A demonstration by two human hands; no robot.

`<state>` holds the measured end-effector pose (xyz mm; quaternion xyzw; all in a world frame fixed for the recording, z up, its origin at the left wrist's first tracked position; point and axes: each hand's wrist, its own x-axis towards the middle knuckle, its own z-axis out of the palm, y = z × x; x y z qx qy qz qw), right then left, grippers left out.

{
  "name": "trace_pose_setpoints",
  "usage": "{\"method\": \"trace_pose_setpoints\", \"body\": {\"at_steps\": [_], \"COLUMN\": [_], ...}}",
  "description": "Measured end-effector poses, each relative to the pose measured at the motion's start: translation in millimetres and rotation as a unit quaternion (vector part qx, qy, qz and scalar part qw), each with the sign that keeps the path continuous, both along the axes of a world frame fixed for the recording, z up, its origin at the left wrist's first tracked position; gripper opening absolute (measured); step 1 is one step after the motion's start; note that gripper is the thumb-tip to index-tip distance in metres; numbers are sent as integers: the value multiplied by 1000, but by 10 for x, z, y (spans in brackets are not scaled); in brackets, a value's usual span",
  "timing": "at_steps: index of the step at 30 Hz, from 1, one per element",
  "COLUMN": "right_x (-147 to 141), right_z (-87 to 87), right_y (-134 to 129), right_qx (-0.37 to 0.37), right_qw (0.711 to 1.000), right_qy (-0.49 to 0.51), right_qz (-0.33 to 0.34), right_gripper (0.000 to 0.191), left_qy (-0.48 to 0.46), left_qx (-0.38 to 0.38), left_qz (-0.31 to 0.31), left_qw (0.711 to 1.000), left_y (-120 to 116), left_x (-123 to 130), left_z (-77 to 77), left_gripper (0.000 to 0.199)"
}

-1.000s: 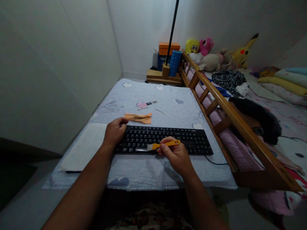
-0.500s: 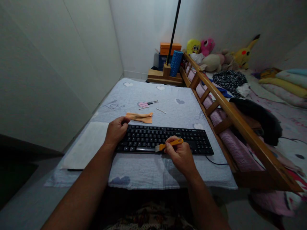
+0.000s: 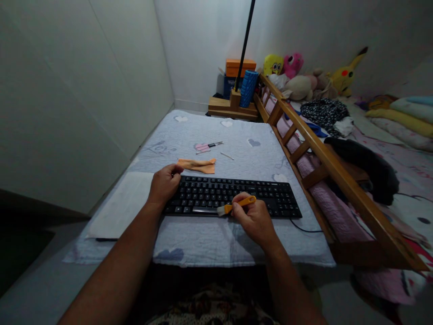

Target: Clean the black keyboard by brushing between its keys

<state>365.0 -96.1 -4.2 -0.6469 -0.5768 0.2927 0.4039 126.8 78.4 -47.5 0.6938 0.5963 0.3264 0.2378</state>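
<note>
Brushing keyboard [image 3: 233, 197], front row, mid-sweep.

Right hand [image 3: 255, 220] pinched shut on orange-handled brush [image 3: 236, 206], bristles down at the near edge of the keys by the space bar. Left hand [image 3: 164, 184] curled loosely over the keyboard's left end, pinning it flat, gripping nothing. Keyboard lying square on the quilted cover [image 3: 203, 239], cable trailing off its right end. Next move, by judgement: short strokes along the row with light pressure, left hand holding firm against sliding. Orange cloth [image 3: 198, 165] just behind the keyboard, pink-handled tool [image 3: 207, 146] and a thin stick [image 3: 225, 156] further back, all clear of the brush path. Wooden rail [image 3: 314, 149] close on the right, limiting elbow room; white sheet [image 3: 123, 203] beside the left hand.
</note>
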Motion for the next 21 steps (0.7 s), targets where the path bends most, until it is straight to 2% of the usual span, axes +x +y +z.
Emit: {"method": "trace_pose_setpoints", "body": {"at_steps": [7, 15, 18, 21], "right_x": [304, 512, 500, 429], "right_z": [113, 225, 235, 174], "right_y": [-93, -180, -202, -192], "right_qx": [37, 53, 64, 48], "right_qw": [990, 972, 977, 994], "right_qy": [-125, -198, -166, -62], "right_qz": [-51, -112, -115, -77], "right_gripper": [18, 18, 17, 18], "left_qy": [-1, -1, 1, 1], "left_qx": [2, 3, 6, 10], "left_qz": [2, 0, -1, -4], "left_qw": [1000, 1000, 1000, 1000], "left_y": [-16, 1, -1, 0], "left_x": [8, -5, -6, -7], "left_z": [23, -10, -3, -8], "left_gripper": [33, 33, 34, 34]}}
